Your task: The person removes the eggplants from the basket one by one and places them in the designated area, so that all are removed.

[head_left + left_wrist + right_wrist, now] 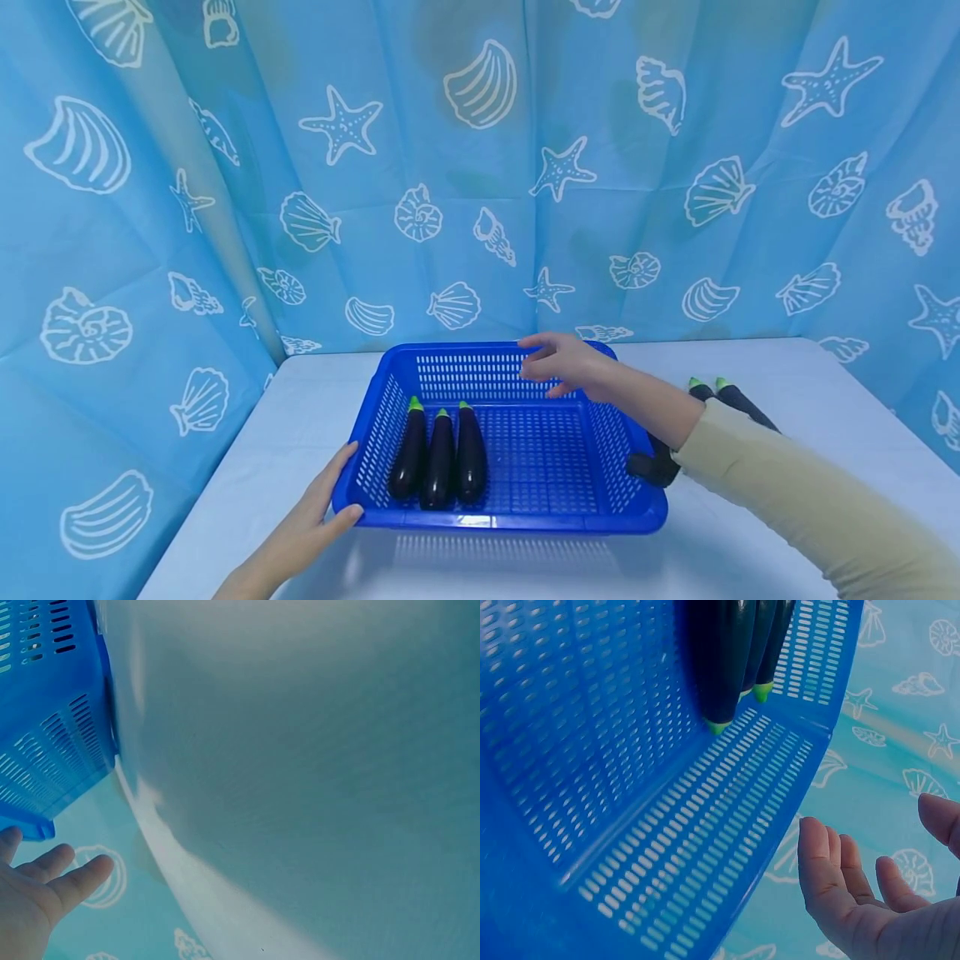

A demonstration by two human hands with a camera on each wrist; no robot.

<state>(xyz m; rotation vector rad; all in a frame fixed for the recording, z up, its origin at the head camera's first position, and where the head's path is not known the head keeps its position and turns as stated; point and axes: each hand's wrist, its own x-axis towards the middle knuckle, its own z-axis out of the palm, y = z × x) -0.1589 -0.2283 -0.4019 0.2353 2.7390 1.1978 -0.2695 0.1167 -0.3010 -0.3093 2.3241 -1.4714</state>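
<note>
Three dark eggplants with green tips (441,458) lie side by side in the left part of a blue plastic basket (495,522). My left hand (311,512) touches the basket's left rim with its fingers and thumb spread; in the left wrist view that hand (45,889) shows extended fingers beside the basket's wall (60,750). Over the basket's far right part hangs my right hand (566,364), its fingers loosely bent around nothing. In the right wrist view the right hand (877,900) holds nothing, apart from the eggplants (724,667).
Two more dark eggplants (742,404) lie on the white table (802,392) right of the basket, partly hidden by the right forearm. A black wrist device (652,468) shows under that forearm. Behind the table hangs a blue curtain (450,167) with white shells and starfish.
</note>
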